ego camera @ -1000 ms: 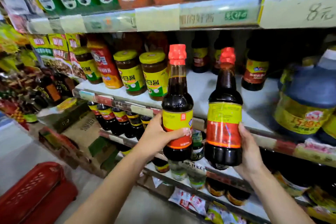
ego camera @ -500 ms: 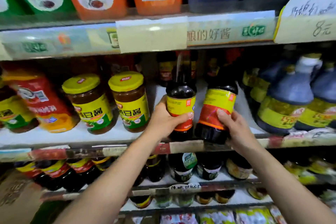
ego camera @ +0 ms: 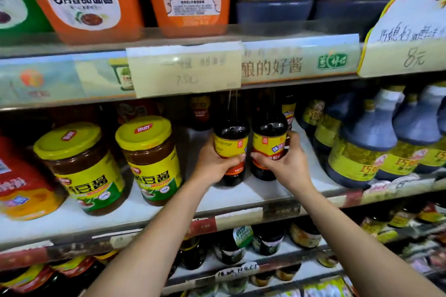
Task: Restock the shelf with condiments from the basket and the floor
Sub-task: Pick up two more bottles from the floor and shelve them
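Condiment bottles (ego camera: 269,128) fill both our hands, a pair standing upright and side by side on the middle shelf (ego camera: 241,198). Our left hand (ego camera: 212,164) wraps the left bottle (ego camera: 230,142) from its left side, with the thumb curled across the front. Our right hand (ego camera: 284,164) grasps the right bottle (ego camera: 269,144) from its right side, thumb low across the label. Both forearms reach up from the near edge and converge on the pair.

Each bottle holds dark liquid and has a yellow label over a red band. On the right one we read 味达; the rest is covered. We cannot tell whether the bases rest on the white board.

Just left stand two jars (ego camera: 150,164) with yellow lids, labelled 豆酱. To the right sit dark jugs (ego camera: 362,149) with yellow-green labels. On the rail above, a printed strip (ego camera: 272,67) reads 酿的好酱. A pale paper tag (ego camera: 184,70) beside it is too faint to read, and a handwritten sign (ego camera: 410,55) shows 8元. Higher up, an orange tub (ego camera: 82,0) reads 6月香甜面酱.
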{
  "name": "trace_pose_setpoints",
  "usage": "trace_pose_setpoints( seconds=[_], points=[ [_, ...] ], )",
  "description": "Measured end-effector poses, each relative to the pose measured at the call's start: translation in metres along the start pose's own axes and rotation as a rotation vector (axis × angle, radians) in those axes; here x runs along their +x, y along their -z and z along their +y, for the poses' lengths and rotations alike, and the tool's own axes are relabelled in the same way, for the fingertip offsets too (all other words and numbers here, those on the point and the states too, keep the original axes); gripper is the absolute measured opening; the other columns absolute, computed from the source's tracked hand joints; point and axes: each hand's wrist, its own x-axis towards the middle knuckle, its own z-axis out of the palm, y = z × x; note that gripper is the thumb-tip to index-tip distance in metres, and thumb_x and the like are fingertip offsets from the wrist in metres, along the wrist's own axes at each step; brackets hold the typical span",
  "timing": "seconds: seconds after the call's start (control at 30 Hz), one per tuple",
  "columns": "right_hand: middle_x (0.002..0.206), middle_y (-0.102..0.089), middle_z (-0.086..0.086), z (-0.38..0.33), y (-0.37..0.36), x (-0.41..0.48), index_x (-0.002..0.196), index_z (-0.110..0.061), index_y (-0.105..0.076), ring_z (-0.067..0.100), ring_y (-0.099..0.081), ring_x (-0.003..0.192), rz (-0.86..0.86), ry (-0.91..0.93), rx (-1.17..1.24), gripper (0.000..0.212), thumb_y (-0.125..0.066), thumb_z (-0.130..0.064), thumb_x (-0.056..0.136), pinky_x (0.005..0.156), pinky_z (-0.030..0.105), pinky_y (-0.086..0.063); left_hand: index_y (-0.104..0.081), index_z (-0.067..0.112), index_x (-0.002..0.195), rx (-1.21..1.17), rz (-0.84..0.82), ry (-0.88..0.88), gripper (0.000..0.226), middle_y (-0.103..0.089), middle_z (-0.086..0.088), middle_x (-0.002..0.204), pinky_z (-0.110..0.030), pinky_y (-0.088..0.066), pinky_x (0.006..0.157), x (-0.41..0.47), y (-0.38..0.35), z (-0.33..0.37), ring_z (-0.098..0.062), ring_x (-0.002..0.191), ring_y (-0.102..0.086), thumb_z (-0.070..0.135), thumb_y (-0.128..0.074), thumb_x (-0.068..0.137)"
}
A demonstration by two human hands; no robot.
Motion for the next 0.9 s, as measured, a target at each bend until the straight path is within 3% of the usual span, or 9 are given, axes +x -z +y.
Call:
trace_pose_setpoints(
  seconds=[0.07,0.2,0.33,0.47,0.57,0.67,0.77,0.9],
  points=[
    [0.112,-0.063,0.008,0.003,-0.002,0.002,0.12,-0.012,-0.04,0.023,-0.061,0.099,-0.003,0.009,-0.012,0.078,-0.084,-0.033,0.058,0.083,0.032,-0.05,-0.051,0.015,0.107,0.018,-0.041,-0.012,0.052,-0.06,0.001,0.095,0.001,-0.043,0.064,0.001,0.003,0.001,0.003,0.078,-0.055,-0.007,-0.074,0.066],
    [0.115,-0.061,0.01,0.007,-0.005,0.005,0.122,-0.009,-0.037,0.024,-0.06,0.101,0.015,0.019,-0.021,0.082,-0.084,-0.033,0.058,0.081,0.028,-0.047,-0.05,0.014,0.116,0.046,-0.092,-0.033,0.059,-0.06,0.0,0.101,0.002,-0.043,0.067,0.003,0.01,0.001,-0.007,0.086,-0.057,-0.005,-0.075,0.065],
    [0.118,-0.055,0.014,0.011,-0.008,0.004,0.123,-0.006,-0.037,0.027,-0.056,0.107,0.014,0.035,-0.091,0.092,-0.084,-0.041,0.053,0.082,0.03,-0.047,-0.042,0.013,0.129,0.015,-0.044,-0.014,0.071,-0.056,0.0,0.111,-0.012,-0.05,0.076,0.0,0.014,0.001,-0.01,0.096,-0.055,-0.007,-0.072,0.068],
    [0.125,-0.044,0.014,0.01,-0.006,0.006,0.132,-0.01,-0.033,0.029,-0.047,0.115,-0.054,0.005,-0.135,0.098,-0.084,-0.041,0.054,0.091,0.034,-0.043,-0.025,0.019,0.137,0.012,-0.035,0.014,0.082,-0.05,0.007,0.117,-0.019,-0.04,0.085,-0.005,0.024,0.001,-0.009,0.108,-0.05,-0.008,-0.068,0.072],
    [0.128,-0.043,0.01,0.014,0.003,0.006,0.132,-0.013,-0.031,0.023,-0.045,0.117,-0.19,0.001,-0.115,0.096,-0.085,-0.034,0.056,0.093,0.028,-0.038,-0.03,0.033,0.125,0.116,-0.031,-0.002,0.085,-0.05,0.014,0.108,-0.007,-0.043,0.082,-0.013,0.023,-0.001,0.001,0.1,-0.053,0.008,-0.081,0.062],
    [0.122,-0.048,-0.003,0.017,0.015,0.005,0.133,-0.017,-0.031,0.011,-0.048,0.11,-0.36,-0.024,-0.033,0.092,-0.085,-0.024,0.059,0.092,0.023,-0.039,-0.028,0.026,0.134,0.356,0.06,-0.028,0.106,-0.036,0.008,0.122,-0.021,-0.034,0.097,-0.017,0.014,-0.007,-0.005,0.112,-0.039,0.028,-0.089,0.048],
    [0.119,-0.054,-0.003,0.021,0.021,0.007,0.131,-0.017,-0.034,0.014,-0.053,0.11,-0.406,-0.026,-0.03,0.086,-0.084,-0.02,0.06,0.094,0.027,-0.041,-0.035,0.021,0.128,0.317,0.135,0.009,0.099,-0.048,-0.001,0.124,-0.027,-0.042,0.091,-0.017,0.011,-0.011,-0.015,0.112,-0.049,0.025,-0.09,0.046],
    [0.125,-0.059,0.007,0.026,0.021,0.011,0.127,-0.014,-0.042,0.023,-0.055,0.115,-0.373,-0.029,-0.051,0.079,-0.084,-0.021,0.061,0.098,0.036,-0.044,-0.034,0.02,0.127,0.225,0.049,0.067,0.083,-0.054,0.001,0.113,-0.023,-0.051,0.062,-0.015,0.019,-0.015,-0.019,0.106,-0.053,0.008,-0.082,0.06]
  ],
)
